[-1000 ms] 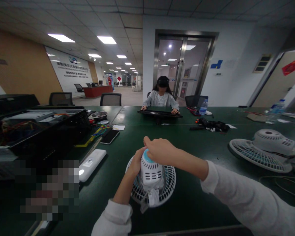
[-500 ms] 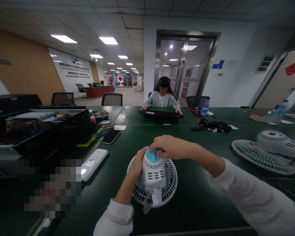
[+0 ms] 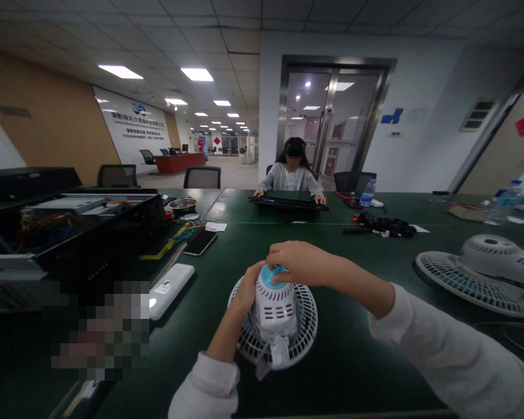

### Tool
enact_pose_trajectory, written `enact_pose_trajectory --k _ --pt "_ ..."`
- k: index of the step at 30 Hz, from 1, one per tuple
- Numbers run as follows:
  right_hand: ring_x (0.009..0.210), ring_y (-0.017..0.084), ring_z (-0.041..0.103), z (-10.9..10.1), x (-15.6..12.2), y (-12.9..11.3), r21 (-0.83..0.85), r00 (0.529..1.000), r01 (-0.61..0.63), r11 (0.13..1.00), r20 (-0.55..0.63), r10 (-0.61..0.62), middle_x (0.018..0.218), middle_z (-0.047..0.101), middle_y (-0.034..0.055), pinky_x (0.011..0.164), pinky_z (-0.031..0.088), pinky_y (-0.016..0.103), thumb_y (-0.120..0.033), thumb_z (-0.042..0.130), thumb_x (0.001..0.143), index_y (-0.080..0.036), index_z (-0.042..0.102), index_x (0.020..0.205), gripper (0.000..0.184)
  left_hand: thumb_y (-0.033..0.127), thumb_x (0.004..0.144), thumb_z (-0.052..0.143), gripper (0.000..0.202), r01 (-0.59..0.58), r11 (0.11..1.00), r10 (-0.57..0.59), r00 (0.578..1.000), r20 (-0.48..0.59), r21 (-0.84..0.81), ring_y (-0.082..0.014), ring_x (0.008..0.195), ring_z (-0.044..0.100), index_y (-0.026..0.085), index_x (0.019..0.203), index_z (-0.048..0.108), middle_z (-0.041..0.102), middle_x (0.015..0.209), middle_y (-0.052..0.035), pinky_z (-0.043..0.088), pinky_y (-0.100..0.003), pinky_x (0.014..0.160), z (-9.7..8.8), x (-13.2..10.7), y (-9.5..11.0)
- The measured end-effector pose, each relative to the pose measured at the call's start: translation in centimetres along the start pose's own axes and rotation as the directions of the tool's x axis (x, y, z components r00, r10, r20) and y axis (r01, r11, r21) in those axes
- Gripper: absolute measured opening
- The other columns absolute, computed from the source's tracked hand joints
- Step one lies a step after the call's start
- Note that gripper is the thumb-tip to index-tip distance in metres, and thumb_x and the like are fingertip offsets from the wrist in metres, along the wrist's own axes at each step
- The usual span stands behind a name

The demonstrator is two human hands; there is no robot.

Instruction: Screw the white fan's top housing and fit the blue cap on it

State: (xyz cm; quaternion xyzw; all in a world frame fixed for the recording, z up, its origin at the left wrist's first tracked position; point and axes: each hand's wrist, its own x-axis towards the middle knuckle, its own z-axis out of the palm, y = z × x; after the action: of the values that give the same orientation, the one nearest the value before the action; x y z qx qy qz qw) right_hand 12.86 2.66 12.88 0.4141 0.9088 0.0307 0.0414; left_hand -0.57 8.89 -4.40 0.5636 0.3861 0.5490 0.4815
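A small white fan (image 3: 274, 317) lies face down on the green table (image 3: 353, 361), its motor housing pointing up with a light blue cap on top. My left hand (image 3: 247, 288) wraps round the left side of the housing. From above, my right hand (image 3: 297, 262) curls over the blue cap, its fingertips pinching the cap's rim. Both of my sleeves are white.
A second white fan (image 3: 480, 270) lies face down at the right. At the left stand an open black computer case (image 3: 70, 233), a white remote-like bar (image 3: 170, 283) and a phone (image 3: 199, 242). Across the table a person (image 3: 291, 173) sits with hands on a black monitor panel (image 3: 288, 202); bottles and cables lie beyond.
My right hand has shifted from covering the cap to gripping it with curled fingertips, so more of the blue shows. The view has drifted slightly. The left hand keeps its hold.
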Motion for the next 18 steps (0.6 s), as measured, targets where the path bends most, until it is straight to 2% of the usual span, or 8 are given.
enact_pose_trajectory --k 8,13,18 --pt "0.078 0.023 0.061 0.6 0.5 -0.7 -0.089 0.996 -0.088 0.992 -0.029 0.085 0.085 0.065 0.0105 0.059 0.040 0.028 -0.028 0.050 0.082 -0.014 0.061 0.088 0.019 0.021 0.071 0.051 0.025 -0.003 1.000 0.003 1.000 0.013 -0.011 -0.0224 0.105 0.056 0.018 0.088 0.069 0.069 0.100 -0.0037 0.034 -0.038 0.100 -0.1 -0.1 0.2" --pt "0.075 0.025 0.063 0.7 0.6 -1.4 -0.107 0.987 -0.155 0.982 -0.057 0.150 0.083 0.066 0.0119 0.057 0.041 0.029 -0.025 0.048 0.080 -0.014 0.054 0.101 0.024 0.024 0.074 0.048 0.024 -0.009 1.000 0.009 0.999 0.036 -0.001 -0.0221 0.100 0.057 0.018 0.083 0.070 0.071 0.094 -0.0037 0.039 -0.036 0.095 0.2 -0.3 1.3" --pt "0.076 0.028 0.063 0.4 0.9 -2.1 -0.092 0.980 -0.198 0.976 -0.054 0.194 0.082 0.066 0.0140 0.058 0.043 0.032 -0.021 0.045 0.079 -0.013 0.053 0.103 0.027 0.023 0.074 0.048 0.022 -0.022 0.999 0.020 0.999 0.046 0.033 -0.0212 0.095 0.058 0.018 0.077 0.070 0.071 0.090 -0.0029 0.041 -0.032 0.091 0.4 -0.6 2.5"
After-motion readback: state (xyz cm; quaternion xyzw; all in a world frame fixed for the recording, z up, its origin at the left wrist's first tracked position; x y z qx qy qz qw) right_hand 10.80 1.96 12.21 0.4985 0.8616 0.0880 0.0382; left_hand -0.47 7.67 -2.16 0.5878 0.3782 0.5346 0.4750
